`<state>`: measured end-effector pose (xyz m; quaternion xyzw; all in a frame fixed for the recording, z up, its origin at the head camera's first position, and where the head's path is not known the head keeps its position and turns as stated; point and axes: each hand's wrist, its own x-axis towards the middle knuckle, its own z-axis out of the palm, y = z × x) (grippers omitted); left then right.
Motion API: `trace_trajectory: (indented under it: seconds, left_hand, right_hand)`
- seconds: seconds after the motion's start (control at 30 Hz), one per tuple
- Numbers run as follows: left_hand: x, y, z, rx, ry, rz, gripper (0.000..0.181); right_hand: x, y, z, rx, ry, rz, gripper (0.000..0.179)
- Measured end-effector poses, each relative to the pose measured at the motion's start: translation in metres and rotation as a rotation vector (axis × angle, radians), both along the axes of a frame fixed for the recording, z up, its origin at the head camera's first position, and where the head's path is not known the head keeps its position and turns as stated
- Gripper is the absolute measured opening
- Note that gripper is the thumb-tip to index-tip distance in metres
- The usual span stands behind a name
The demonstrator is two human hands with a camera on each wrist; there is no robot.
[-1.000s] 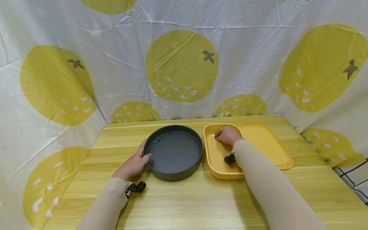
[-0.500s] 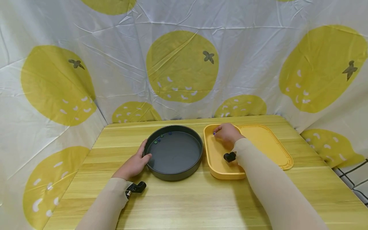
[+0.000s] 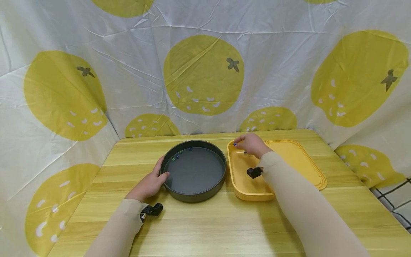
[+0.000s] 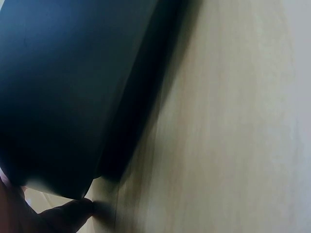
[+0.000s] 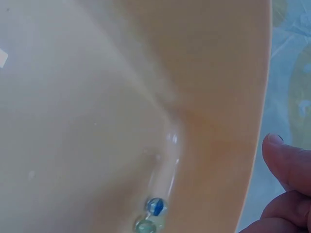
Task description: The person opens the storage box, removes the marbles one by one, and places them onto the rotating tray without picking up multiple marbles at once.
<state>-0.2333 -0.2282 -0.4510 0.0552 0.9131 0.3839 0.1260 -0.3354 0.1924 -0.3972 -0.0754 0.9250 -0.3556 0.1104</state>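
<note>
R hand (image 3: pixel 252 144) pinches small blue glassy marble (image 3: pixel 235 144) by 11 o'clock rim of yellow rectangular plastic box (image 3: pixel 255 196); prob. light, hard, slippery: hold mid-sides. L hand (image 3: pixel 151 182) grips round dark-grey pan (image 3: pixel 194 175), 9 o'clock.

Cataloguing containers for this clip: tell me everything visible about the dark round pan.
The pan is round and dark grey, with a flat bottom, a low wall and a smooth, matt-looking finish, possibly coated metal. No handle shows. It sits upright and uncovered on the wooden table, close to the left of the yellow box; whether they touch is unclear. Four small marbles, green and blue, lie inside by its far-left wall. The left hand holds its left edge, thumb over the rim.
</note>
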Motion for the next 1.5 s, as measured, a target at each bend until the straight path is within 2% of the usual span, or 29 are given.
trace_trajectory:
  seconds: [0.17,0.63,1.03,1.5]
  left_hand:
    - [0.0,-0.001,-0.001,0.001,0.0,-0.001,0.077]
    - [0.0,-0.001,-0.002,0.007,0.007,-0.005,0.076]
    - [0.0,-0.001,0.0,0.001,0.006,-0.007,0.076]
    - [0.0,-0.001,0.0,0.007,0.004,-0.006,0.077]
  right_hand:
    - [0.002,-0.009,0.007,-0.007,-0.002,0.002,0.034]
    - [0.006,-0.033,0.024,0.038,0.072,0.036,0.036]
    - [0.007,-0.053,0.032,-0.034,0.021,0.033,0.033]
    - [0.007,-0.077,0.036,-0.058,0.006,0.061,0.031]
